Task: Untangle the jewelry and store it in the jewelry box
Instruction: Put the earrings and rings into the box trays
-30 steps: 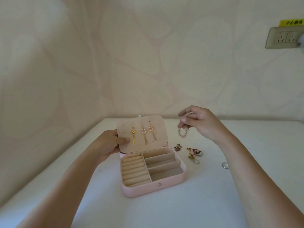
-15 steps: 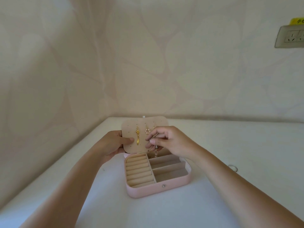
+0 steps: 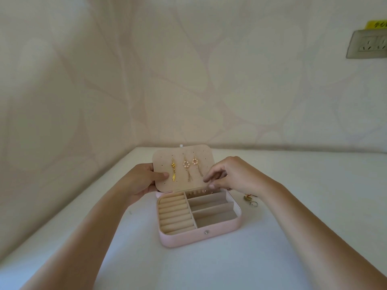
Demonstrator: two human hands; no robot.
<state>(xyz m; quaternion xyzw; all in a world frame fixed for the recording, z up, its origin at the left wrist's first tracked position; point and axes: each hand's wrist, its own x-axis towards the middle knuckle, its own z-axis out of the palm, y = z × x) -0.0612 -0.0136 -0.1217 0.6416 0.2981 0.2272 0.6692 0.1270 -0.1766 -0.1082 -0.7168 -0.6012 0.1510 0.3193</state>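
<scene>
Presently, a beaded piece (image 3: 198, 192) lies in the rear compartment of the jewelry box (image 3: 219, 233), partly hidden beneath the earring panel (image 3: 182, 155). The panel is held upright by the left hand (image 3: 140, 181), with the thumb pressed on its face. The right hand (image 3: 232, 176) is poised over that compartment with fingers curled; whether anything is pinched cannot be told. Loose jewelry (image 3: 250, 199) lies on the table (image 3: 314, 206) just right of the box, partly covered by the right wrist. These pieces are judged light, limp and easily snagged, so they are best lifted by a ring or clasp rather than dragged. Three earrings (image 3: 186, 164) hung on the panel could be caught by passing fingers.
</scene>
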